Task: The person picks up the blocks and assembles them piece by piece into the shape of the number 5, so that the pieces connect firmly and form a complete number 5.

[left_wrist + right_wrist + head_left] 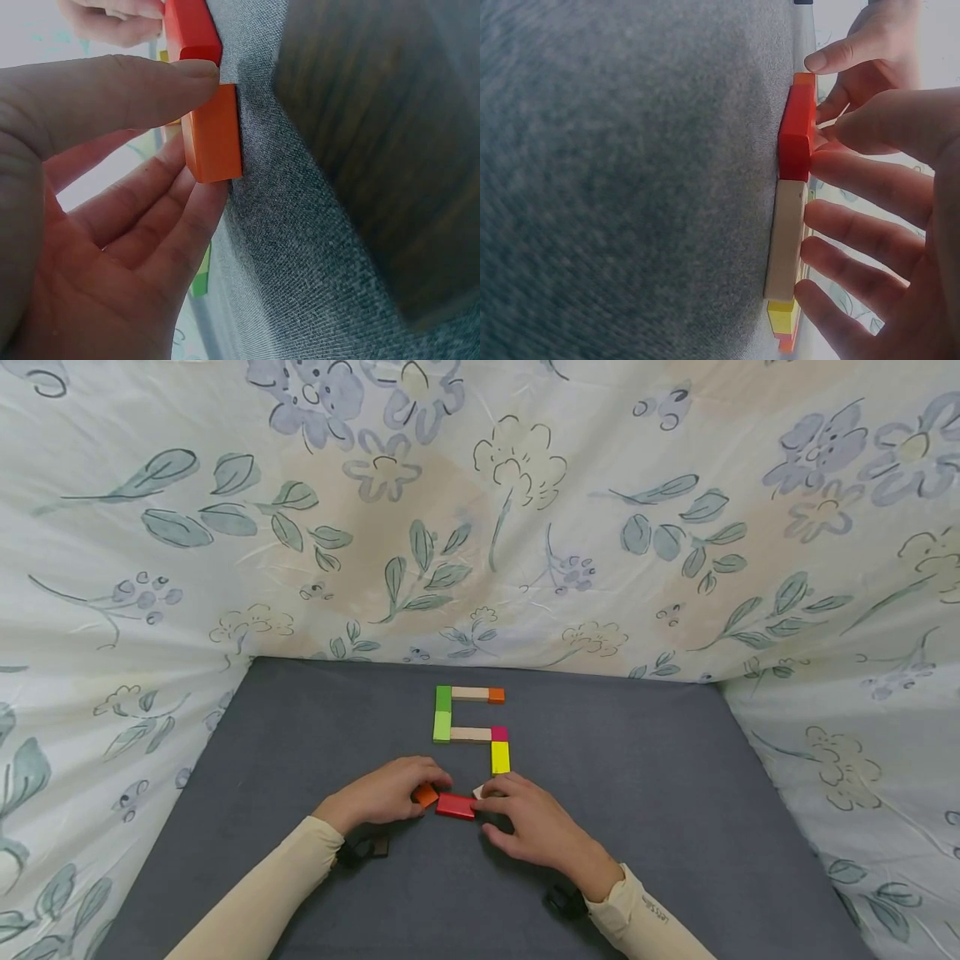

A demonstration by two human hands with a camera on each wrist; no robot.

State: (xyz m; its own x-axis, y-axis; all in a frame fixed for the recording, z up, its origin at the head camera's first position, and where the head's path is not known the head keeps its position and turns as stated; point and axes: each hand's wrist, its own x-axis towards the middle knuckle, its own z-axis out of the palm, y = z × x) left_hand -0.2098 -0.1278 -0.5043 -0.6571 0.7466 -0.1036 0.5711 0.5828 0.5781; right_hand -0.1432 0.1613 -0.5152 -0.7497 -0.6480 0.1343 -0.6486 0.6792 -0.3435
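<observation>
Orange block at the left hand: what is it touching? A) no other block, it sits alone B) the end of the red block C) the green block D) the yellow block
B. In the left wrist view the orange block, pinched by the left hand, butts against the end of the red block; the head view shows the yellow block and the green block farther away.

Only one piece of lettering can be made out: a small line of dark print on the cuff of the right sleeve (651,917), seen in the head view, too small to be read. No words, numbers or labels are borne by the coloured blocks (471,730), the grey tabletop (645,793) or the flowered cloth (480,510) in any view.
</observation>
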